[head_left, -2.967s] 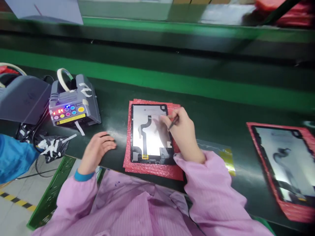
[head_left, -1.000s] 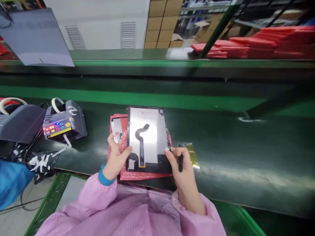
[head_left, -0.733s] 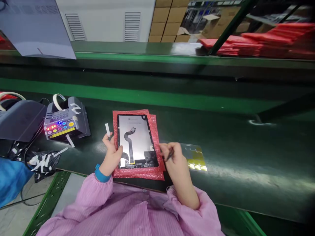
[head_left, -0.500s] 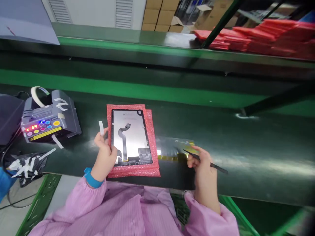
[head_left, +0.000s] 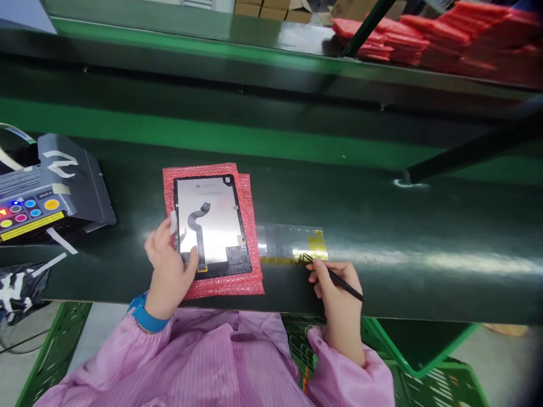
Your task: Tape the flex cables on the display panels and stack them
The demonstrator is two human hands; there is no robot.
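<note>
A tablet screen panel (head_left: pixel 218 226) lies back side up on red bubble-wrap bags (head_left: pixel 250 232), with a dark flex cable (head_left: pixel 199 240) curving across it. My left hand (head_left: pixel 169 271) is at the panel's left edge, thumb over its lower-left part. It carries a short strip of white tape (head_left: pixel 173 222) at the fingertips; whether pinched or stuck there I cannot tell. My right hand (head_left: pixel 341 288) is closed on black tweezers (head_left: pixel 345 285). Their tips are at a clear film sheet (head_left: pixel 280 240) bearing yellow tape pieces (head_left: pixel 317 243), right of the bags.
A grey tape dispenser (head_left: pixel 80 186) stands at the left, a white strip (head_left: pixel 62 241) sticking out of it. Below it hangs a black bag (head_left: pixel 21 294) with tape scraps. Red bags (head_left: pixel 449 42) are stacked on the back shelf. Green crates (head_left: pixel 424 350) stand below the table edge.
The tweezers in my right hand have gone from the panel to the film sheet. My left hand has gained the white tape strip and come to the panel. The second panel at right has left view.
</note>
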